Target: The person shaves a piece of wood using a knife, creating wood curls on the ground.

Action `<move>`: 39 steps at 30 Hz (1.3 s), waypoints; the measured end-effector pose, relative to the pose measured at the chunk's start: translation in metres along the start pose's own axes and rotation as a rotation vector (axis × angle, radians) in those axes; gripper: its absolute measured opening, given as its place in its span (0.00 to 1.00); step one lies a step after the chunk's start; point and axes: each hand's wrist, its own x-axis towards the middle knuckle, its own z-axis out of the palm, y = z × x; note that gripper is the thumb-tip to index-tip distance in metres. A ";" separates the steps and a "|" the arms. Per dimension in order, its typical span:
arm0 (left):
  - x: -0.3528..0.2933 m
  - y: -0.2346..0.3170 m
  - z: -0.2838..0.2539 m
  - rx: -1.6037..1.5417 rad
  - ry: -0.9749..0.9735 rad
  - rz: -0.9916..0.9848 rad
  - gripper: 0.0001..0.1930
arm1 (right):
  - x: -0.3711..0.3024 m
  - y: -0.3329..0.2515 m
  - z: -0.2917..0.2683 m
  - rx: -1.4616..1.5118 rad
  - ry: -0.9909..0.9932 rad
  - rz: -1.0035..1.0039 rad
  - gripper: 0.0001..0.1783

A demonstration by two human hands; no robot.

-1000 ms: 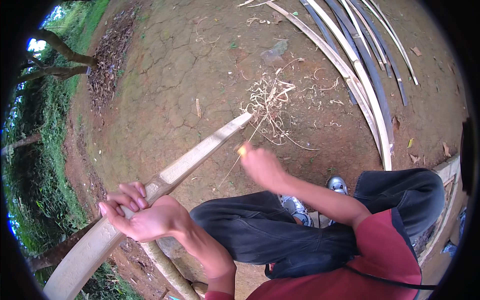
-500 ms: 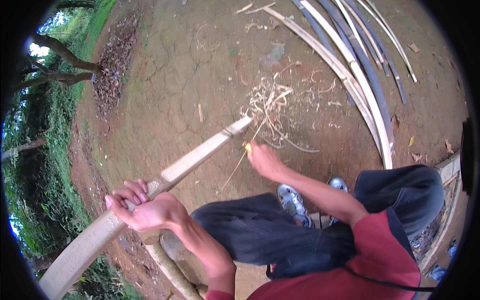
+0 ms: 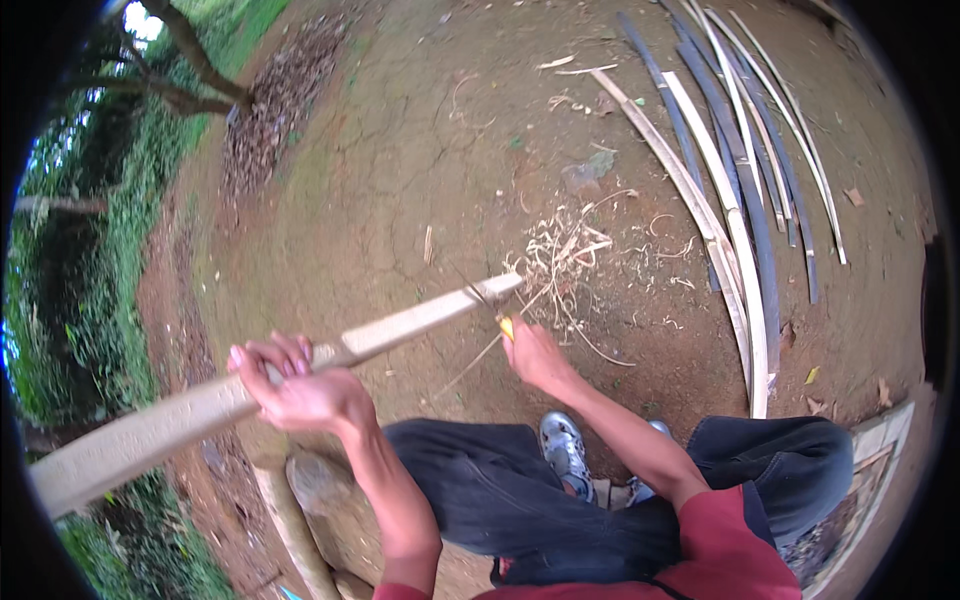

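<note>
A long pale bamboo strip (image 3: 415, 322) slants from the lower left up to the middle of the picture. My left hand (image 3: 310, 388) is closed around it partway along, palm up with the fingers curled over. Near its far end, a thin-bladed knife with a yellow handle (image 3: 506, 327) lies across the strip, its dark blade touching or just over the wood. My right hand (image 3: 538, 356) grips that handle. A thin sliver (image 3: 468, 370) trails down beside the knife. Just past the strip's tip is a heap of curled shavings (image 3: 568, 248) on the ground.
Several long split strips, pale and dark (image 3: 738, 215), lie on the bare earth at right. My bent legs (image 3: 470, 480) and shoes (image 3: 565, 450) are below. A round log (image 3: 292, 520) stands lower left. Trees (image 3: 195, 55) and greenery edge the far left, beside a leaf pile (image 3: 280, 115).
The view has shifted, so the ground things sit lower and farther right. The bamboo strip lies at a flatter slant. Both hands keep their grips, with the knife still near the tip.
</note>
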 end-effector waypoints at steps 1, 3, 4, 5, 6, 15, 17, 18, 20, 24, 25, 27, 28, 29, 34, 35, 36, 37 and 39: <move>0.002 -0.008 -0.015 -0.036 -0.130 -0.007 0.15 | -0.005 -0.024 -0.021 0.001 -0.018 0.012 0.16; 0.012 -0.005 -0.027 -0.049 -0.238 0.029 0.16 | -0.014 -0.068 -0.043 0.027 -0.044 -0.068 0.15; 0.005 -0.004 -0.021 -0.039 -0.232 0.032 0.16 | -0.019 -0.066 -0.039 0.014 -0.045 -0.071 0.15; 0.003 -0.004 -0.019 -0.028 -0.228 0.036 0.16 | -0.022 -0.061 -0.032 0.002 -0.046 -0.074 0.15; 0.004 -0.007 -0.023 -0.028 -0.230 0.038 0.16 | -0.023 -0.054 -0.022 -0.010 -0.046 -0.077 0.15; 0.016 -0.011 -0.030 -0.031 -0.189 0.055 0.16 | 0.004 -0.024 -0.013 -0.083 -0.074 0.031 0.13; 0.016 -0.015 -0.032 -0.042 -0.192 0.047 0.16 | -0.010 -0.055 -0.025 -0.028 -0.087 -0.063 0.13; 0.014 -0.011 -0.032 -0.038 -0.183 0.037 0.16 | -0.018 -0.068 -0.029 0.000 -0.101 -0.106 0.14; 0.009 -0.007 -0.030 -0.048 -0.206 0.018 0.17 | -0.020 -0.070 -0.029 -0.078 -0.095 -0.043 0.14; 0.000 -0.002 -0.021 -0.061 -0.245 0.008 0.18 | 0.014 0.015 0.000 -0.223 -0.002 0.075 0.13; 0.004 -0.001 -0.021 -0.028 -0.229 0.037 0.18 | 0.015 0.012 -0.002 -0.182 0.002 0.014 0.14; 0.009 -0.008 -0.030 0.005 -0.229 0.012 0.18 | 0.000 0.002 0.003 -0.128 -0.040 0.011 0.14; 0.012 -0.011 -0.036 -0.011 -0.228 -0.012 0.18 | -0.004 -0.019 -0.008 -0.114 -0.080 0.032 0.14; 0.017 -0.012 -0.033 -0.046 -0.216 0.000 0.18 | 0.002 -0.044 -0.024 -0.097 -0.109 0.015 0.14; 0.007 -0.007 -0.023 -0.034 -0.228 0.022 0.17 | -0.003 -0.034 -0.001 -0.091 -0.061 0.016 0.16; 0.002 -0.002 -0.018 -0.037 -0.241 0.041 0.17 | 0.013 0.007 0.020 -0.135 0.055 0.196 0.15; 0.005 -0.002 -0.018 -0.031 -0.237 0.051 0.17 | 0.020 0.023 0.016 -0.232 0.056 0.093 0.13; 0.008 -0.004 -0.021 -0.017 -0.232 0.053 0.17 | 0.016 0.018 0.016 -0.138 -0.007 0.137 0.13; 0.012 -0.008 -0.015 -0.007 -0.182 0.033 0.16 | 0.016 0.008 0.015 -0.022 -0.025 0.124 0.13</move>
